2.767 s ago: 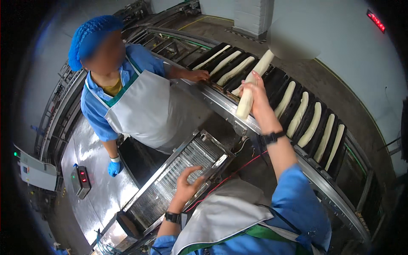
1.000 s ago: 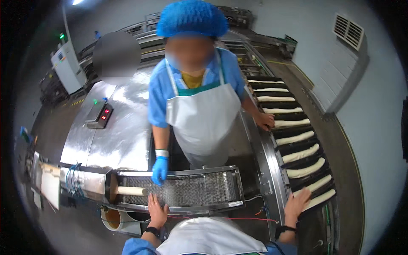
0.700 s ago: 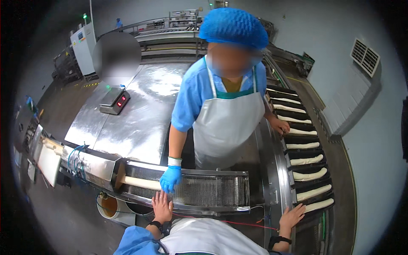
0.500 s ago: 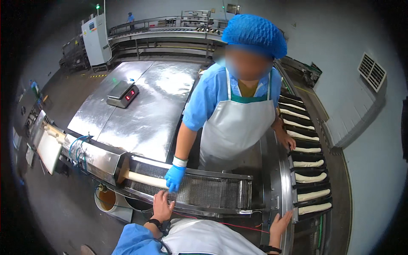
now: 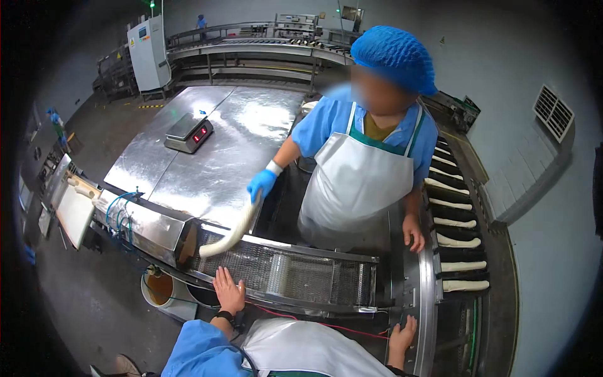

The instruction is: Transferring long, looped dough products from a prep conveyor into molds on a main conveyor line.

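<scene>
My left hand (image 5: 228, 292) lies with its fingers stretched out at the near rail of a short mesh conveyor (image 5: 248, 264), holding nothing. My right hand (image 5: 402, 334) is beside the metal side rail (image 5: 427, 295) of the tray line, fingers apart; whether it touches the rail I cannot tell. Across the conveyor a co-worker in a blue hair cover and white apron grips a long pale dough strip (image 5: 233, 234) in a blue-gloved hand (image 5: 261, 183). The strip hangs tilted, its lower end over the belt near the metal housing (image 5: 147, 229). The co-worker's bare hand (image 5: 412, 232) is by the tray line.
Black trays (image 5: 461, 274) with dough strips run along the right. A scale (image 5: 188, 133) stands on a wide steel table (image 5: 257, 122) behind the conveyor. Below it at left are a bucket (image 5: 158, 289) of brownish liquid and a red cable (image 5: 342, 330).
The co-worker has lifted the dough strip off the mesh belt and drawn the gloved hand back. My left hand has shifted slightly left. The trays have moved farther away along their line.
</scene>
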### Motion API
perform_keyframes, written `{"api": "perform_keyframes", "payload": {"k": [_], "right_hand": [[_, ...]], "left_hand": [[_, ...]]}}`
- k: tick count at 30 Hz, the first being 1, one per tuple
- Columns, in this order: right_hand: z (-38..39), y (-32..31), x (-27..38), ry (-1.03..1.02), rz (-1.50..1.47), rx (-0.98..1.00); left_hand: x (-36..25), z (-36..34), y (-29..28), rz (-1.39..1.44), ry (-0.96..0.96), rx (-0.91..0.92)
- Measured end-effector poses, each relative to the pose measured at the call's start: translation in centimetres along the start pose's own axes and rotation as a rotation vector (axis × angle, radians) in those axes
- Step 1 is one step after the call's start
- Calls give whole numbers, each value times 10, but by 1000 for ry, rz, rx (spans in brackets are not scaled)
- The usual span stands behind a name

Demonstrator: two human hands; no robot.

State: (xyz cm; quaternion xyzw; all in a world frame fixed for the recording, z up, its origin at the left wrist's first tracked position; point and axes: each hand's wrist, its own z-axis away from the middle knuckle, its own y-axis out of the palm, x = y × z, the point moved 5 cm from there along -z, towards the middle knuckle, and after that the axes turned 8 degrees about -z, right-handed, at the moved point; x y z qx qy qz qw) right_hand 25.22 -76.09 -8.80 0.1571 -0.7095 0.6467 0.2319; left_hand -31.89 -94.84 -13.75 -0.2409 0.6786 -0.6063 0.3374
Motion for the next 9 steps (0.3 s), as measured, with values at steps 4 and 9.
{"api": "perform_keyframes", "payload": {"k": [4, 9], "right_hand": [[3, -1, 2, 41, -49, 10], [-6, 2, -16, 81, -78, 54]], "left_hand": [[-1, 3, 1, -3, -14, -3], [-7, -1, 3, 9, -32, 3]]}}
